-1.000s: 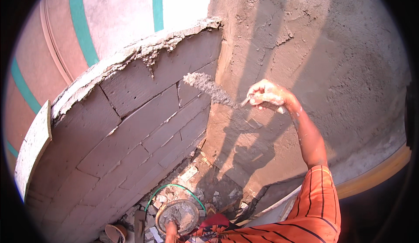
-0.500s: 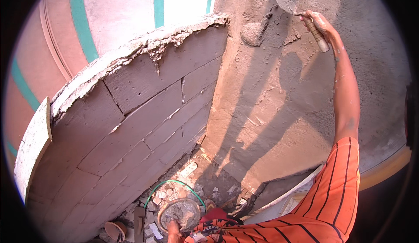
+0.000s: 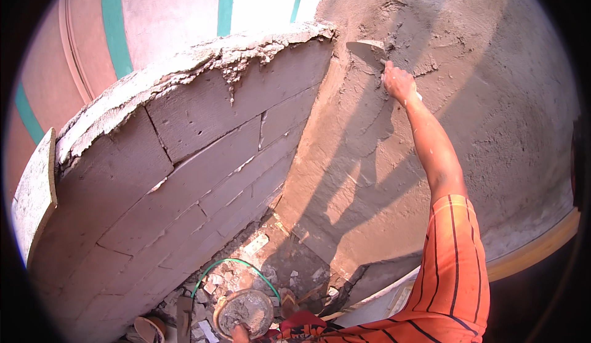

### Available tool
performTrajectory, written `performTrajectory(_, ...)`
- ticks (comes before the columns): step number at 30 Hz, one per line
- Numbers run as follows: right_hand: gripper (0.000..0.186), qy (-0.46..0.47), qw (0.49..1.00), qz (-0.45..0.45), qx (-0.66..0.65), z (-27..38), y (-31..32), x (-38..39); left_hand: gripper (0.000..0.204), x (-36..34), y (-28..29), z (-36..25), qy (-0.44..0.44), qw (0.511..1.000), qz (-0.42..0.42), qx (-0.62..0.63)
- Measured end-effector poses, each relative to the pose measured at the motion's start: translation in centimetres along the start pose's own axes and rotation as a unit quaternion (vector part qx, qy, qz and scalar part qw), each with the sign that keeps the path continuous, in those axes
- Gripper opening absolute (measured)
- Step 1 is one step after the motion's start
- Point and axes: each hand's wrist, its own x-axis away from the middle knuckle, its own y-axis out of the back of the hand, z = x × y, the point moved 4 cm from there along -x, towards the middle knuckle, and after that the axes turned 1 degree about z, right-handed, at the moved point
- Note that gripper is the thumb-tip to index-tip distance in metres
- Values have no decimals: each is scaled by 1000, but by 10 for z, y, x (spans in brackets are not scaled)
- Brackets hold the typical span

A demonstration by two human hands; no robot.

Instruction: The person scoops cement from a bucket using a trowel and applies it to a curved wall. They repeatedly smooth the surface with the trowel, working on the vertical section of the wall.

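Note:
My right hand (image 3: 400,84) is closed round the handle of a trowel (image 3: 365,51). The trowel's metal blade lies against wet mortar on the plastered wall (image 3: 455,115), close to the corner with the block wall. Around the blade the mortar (image 3: 409,41) is rough and ridged. Low in the view, my left hand (image 3: 241,333) grips the near rim of a round tub (image 3: 269,309) partly filled with grey mortar. Its thumb shows over the rim, while the other fingers are hidden.
A grey block wall (image 3: 203,140) with a ragged mortar top (image 3: 148,78) stands at the left. A pale board (image 3: 36,189) leans at its far left end. Below are rubble (image 3: 255,244), a green hose or hoop (image 3: 233,260) and a brown container (image 3: 149,329).
My right hand has brought the trowel down and left from high on the wall, and its blade has turned leftward. The mortar lump near the corner now looks spread flatter.

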Motion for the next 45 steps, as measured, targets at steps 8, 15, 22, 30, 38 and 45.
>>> performTrajectory(8,47,-154,983,13,-99,-52,84,-73,19,-27,4,15,-17,998,2,-64)
performTrajectory(15,49,-196,954,-20,-224,-132,121,-105,23,-42,2,22,-42,994,0,-103)
performTrajectory(22,54,-235,943,-171,-160,-149,159,-43,28,-52,11,45,-116,971,7,-211)
performTrajectory(30,30,50,989,105,89,-50,14,47,23,-57,-5,38,-77,976,66,-192)
performTrajectory(38,42,-111,993,3,-33,-80,124,-54,12,-53,-6,41,-68,992,24,-100)
performTrajectory(45,46,-182,973,-1,-142,-134,138,-88,9,-34,-4,29,-72,988,9,-138)
